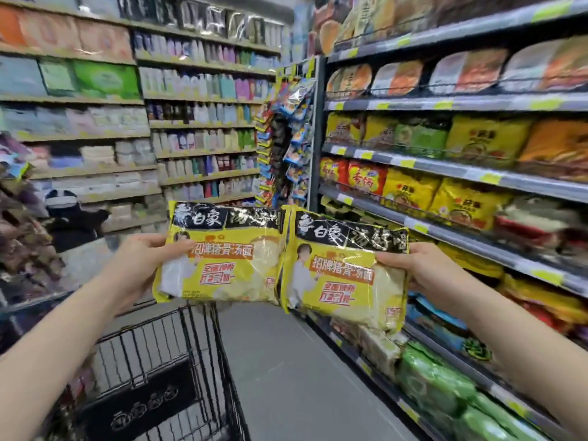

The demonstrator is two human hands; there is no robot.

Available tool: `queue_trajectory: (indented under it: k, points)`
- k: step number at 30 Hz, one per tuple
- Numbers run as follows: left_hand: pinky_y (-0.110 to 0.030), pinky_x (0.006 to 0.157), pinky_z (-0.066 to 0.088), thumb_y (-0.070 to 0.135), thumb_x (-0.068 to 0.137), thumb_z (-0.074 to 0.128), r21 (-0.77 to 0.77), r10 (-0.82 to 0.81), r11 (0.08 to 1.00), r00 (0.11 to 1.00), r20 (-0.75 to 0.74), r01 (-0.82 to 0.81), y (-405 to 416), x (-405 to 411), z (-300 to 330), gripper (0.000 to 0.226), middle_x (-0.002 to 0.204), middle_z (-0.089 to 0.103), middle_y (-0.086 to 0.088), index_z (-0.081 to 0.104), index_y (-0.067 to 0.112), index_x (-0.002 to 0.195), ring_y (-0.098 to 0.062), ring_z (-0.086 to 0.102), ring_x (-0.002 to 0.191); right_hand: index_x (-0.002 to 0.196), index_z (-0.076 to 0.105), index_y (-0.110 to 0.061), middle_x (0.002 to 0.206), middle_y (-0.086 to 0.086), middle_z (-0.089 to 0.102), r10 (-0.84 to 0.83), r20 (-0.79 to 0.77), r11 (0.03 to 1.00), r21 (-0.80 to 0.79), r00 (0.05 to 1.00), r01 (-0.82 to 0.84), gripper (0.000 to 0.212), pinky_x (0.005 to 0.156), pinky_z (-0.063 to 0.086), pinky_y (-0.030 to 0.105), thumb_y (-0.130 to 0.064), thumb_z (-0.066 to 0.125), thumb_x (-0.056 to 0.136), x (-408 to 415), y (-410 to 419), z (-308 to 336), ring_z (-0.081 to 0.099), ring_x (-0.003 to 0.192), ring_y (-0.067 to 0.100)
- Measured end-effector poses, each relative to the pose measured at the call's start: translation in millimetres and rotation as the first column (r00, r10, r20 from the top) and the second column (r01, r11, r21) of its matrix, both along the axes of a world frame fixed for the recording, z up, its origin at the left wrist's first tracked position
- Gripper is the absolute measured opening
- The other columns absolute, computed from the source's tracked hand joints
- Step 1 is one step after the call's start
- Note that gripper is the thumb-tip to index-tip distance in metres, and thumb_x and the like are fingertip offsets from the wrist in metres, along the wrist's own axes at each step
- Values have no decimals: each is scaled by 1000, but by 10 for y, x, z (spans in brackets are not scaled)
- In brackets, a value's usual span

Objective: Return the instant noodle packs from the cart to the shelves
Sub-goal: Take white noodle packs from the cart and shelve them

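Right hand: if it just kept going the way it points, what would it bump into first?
Probably the other yellow noodle pack, since the right hand points leftward, pushing its own pack ahead; depth is unclear.

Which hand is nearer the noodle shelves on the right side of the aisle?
Right. The right hand, gripping a yellow noodle pack, is beside the noodle shelves. The left hand, gripping the other pack, is farther away, above the shopping cart.

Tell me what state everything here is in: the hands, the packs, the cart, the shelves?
Left hand: grips the left noodle pack, held up.
Right hand: grips the right noodle pack, held up.
Shopping cart: below the hands; contents unclear.
Noodle shelves: stocked with packs.
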State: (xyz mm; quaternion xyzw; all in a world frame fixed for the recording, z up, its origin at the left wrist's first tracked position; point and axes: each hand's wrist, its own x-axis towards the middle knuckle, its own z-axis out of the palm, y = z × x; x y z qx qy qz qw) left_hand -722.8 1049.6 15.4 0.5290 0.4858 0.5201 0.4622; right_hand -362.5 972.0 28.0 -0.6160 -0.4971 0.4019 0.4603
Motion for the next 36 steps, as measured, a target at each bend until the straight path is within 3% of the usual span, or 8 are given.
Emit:
queue_trajectory:
  k: [3,7,10,16,22,27,32,36]
  points:
    - [-24,44,53,5,84,61,-8,-220,976,976,9,220,3,722,55,5,67,74,-7,64,1,83,-17,70,55,80,45,-8,90,19,71,-261,5,965,5,965,261,28,80,54,42,-21,69,84,485,-603,18,69,82,28]
    - [-26,47,55,6,83,63,-12,-346,938,938,29,346,3,1330,44,9,70,74,-9,65,-3,86,-19,70,58,107,56,7,97,17,73,-352,43,935,-41,935,353,41,85,53,43,-25,68,85,891,-1184,62,70,88,27]
    - [-27,48,55,7,83,63,-11,-506,862,862,8,506,-167,2062,69,9,70,74,-10,65,-2,84,-19,70,58,93,54,-3,95,16,72,-519,17,854,-26,855,519,24,85,52,43,-22,67,86,1242,-1881,114,69,88,27]
    - [-42,78,48,18,74,71,7,-709,704,703,-54,710,-860,3372,115,13,72,74,-2,71,5,77,-25,67,77,94,59,-2,89,13,74,-749,31,662,13,662,749,24,79,55,40,-22,69,84,1788,-3265,159,70,80,25]
    - [-47,77,56,17,79,69,-35,-851,525,523,-51,850,-1907,4437,151,22,87,74,-15,69,-1,93,-30,71,78,73,54,-8,60,4,69,-876,27,482,30,482,875,22,66,46,35,-19,69,83,2214,-4515,151,65,64,24]
    - [-57,86,51,23,79,70,-68,-906,423,421,-39,904,-2773,5171,169,25,94,73,-17,69,4,96,-37,68,88,75,52,-7,78,16,67,-924,30,381,42,380,924,23,64,47,32,-19,70,83,2580,-5458,198,63,72,29]
    - [-40,66,53,17,81,69,2,-921,388,388,-16,922,-3546,5754,165,18,68,73,-7,68,0,86,-26,67,68,76,57,-5,78,12,71,-943,24,333,67,332,941,18,77,51,43,-18,67,85,2883,-6246,269,67,77,30]
    - [-49,82,51,14,80,69,19,-938,346,346,-6,938,-3997,6133,215,20,85,69,-18,67,-5,85,-32,65,79,74,53,-8,72,11,70,-963,14,269,64,269,961,22,62,52,37,-19,68,85,3085,-6746,247,68,68,29]
